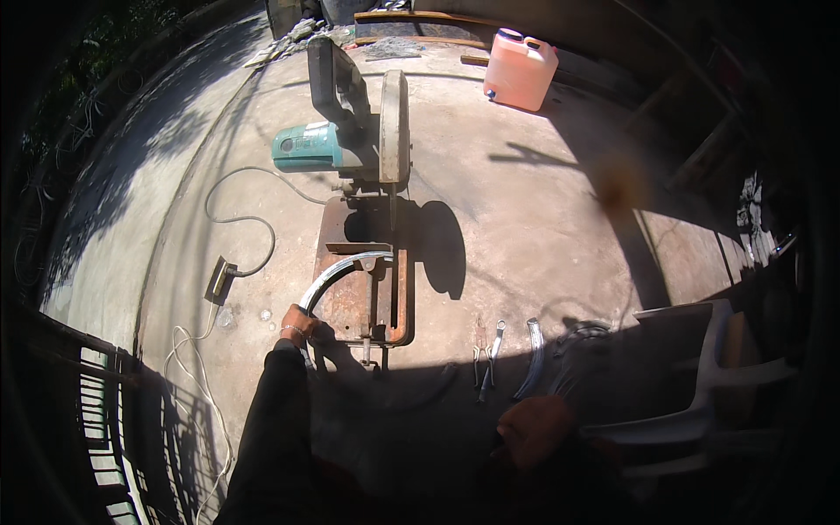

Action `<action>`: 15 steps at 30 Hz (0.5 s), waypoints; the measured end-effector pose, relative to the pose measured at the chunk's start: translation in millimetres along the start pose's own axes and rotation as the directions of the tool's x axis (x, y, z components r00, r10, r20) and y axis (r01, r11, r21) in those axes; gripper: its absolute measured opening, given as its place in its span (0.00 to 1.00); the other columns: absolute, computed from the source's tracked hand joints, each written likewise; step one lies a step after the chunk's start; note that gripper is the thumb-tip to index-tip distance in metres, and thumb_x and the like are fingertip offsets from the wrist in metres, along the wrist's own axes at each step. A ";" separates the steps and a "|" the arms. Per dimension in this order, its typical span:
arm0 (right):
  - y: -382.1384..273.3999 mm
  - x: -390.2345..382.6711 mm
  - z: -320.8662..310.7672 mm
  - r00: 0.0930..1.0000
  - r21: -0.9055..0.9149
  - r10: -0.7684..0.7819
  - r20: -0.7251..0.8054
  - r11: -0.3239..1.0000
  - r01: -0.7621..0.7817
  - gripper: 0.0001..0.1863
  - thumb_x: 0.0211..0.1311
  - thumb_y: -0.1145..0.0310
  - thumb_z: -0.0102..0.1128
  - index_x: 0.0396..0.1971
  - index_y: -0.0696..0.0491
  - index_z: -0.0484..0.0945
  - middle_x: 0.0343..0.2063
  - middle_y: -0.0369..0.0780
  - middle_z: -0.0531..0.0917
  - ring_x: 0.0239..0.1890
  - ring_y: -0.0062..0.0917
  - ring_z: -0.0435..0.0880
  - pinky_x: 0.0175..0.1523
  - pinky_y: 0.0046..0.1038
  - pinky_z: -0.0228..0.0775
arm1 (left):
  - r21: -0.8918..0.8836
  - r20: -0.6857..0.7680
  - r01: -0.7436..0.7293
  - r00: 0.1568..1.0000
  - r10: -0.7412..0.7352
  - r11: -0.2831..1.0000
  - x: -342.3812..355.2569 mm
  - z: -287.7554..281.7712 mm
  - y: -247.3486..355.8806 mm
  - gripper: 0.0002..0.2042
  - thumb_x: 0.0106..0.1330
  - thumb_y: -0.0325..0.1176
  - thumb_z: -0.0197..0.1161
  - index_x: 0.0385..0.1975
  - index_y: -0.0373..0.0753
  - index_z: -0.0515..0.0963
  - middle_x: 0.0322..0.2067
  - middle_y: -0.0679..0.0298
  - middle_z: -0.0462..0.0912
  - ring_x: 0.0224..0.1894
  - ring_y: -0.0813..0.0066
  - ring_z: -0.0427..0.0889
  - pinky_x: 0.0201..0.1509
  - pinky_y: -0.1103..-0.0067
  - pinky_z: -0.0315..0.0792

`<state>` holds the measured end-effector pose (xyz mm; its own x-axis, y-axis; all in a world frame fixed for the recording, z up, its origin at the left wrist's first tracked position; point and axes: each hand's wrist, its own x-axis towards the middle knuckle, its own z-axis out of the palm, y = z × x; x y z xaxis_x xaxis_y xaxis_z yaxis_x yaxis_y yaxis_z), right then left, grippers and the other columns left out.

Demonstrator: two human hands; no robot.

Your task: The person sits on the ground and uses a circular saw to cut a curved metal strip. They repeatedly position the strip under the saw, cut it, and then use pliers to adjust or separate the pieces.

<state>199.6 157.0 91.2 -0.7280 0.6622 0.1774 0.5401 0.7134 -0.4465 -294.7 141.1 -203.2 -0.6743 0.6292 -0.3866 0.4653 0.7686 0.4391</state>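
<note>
Concrete (534, 236), left grip (300, 325) closed around tube (330, 276)

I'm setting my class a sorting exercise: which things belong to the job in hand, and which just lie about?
Likely in the job:
curved metal tube, gripped by the left hand
chop saw, its base under the tube
grey power cord

Seemingly lying about:
pink jug
white plastic chair
pliers; wrench (both unheld, possibly job tools)
</note>
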 end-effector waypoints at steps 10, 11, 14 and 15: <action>-6.2 8.0 -10.7 0.994 0.030 -0.079 -0.069 0.996 0.082 0.08 0.37 0.68 0.70 0.20 0.48 0.79 0.21 0.34 0.82 0.24 0.29 0.82 0.33 0.35 0.68 | -0.346 0.031 0.092 0.996 -0.086 0.934 5.7 1.4 7.6 0.05 0.57 0.25 0.63 0.30 0.31 0.75 0.22 0.55 0.80 0.23 0.63 0.83 0.25 0.70 0.77; -8.6 10.3 -10.6 0.994 0.047 -0.093 -0.064 0.994 0.096 0.08 0.37 0.68 0.70 0.20 0.48 0.79 0.21 0.34 0.82 0.24 0.29 0.82 0.33 0.35 0.68 | -0.494 0.035 0.107 0.994 -0.103 0.863 -3.4 -8.0 7.6 0.08 0.56 0.23 0.61 0.33 0.30 0.71 0.19 0.57 0.77 0.18 0.65 0.79 0.19 0.70 0.73; -17.9 14.9 -13.9 0.994 0.078 -0.111 -0.016 0.991 0.112 0.06 0.41 0.69 0.67 0.22 0.47 0.80 0.22 0.34 0.82 0.25 0.28 0.82 0.36 0.34 0.69 | -0.391 -0.050 0.019 0.998 -0.042 0.920 -16.4 -25.9 12.4 0.08 0.55 0.24 0.62 0.31 0.31 0.71 0.18 0.57 0.76 0.16 0.67 0.77 0.19 0.72 0.72; -20.8 16.3 -14.5 0.993 0.090 -0.116 0.006 0.989 0.115 0.05 0.43 0.70 0.65 0.23 0.47 0.80 0.22 0.34 0.82 0.25 0.28 0.82 0.37 0.34 0.70 | -0.415 -0.093 -0.007 0.995 -0.034 0.910 -9.1 -19.5 1.9 0.09 0.54 0.25 0.63 0.31 0.31 0.70 0.18 0.58 0.75 0.15 0.68 0.74 0.18 0.72 0.70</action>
<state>182.6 156.2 116.1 -0.7880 0.5739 0.2228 0.4127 0.7610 -0.5005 -298.9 134.5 -183.0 -0.7400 0.5891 -0.3247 0.1900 0.6461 0.7392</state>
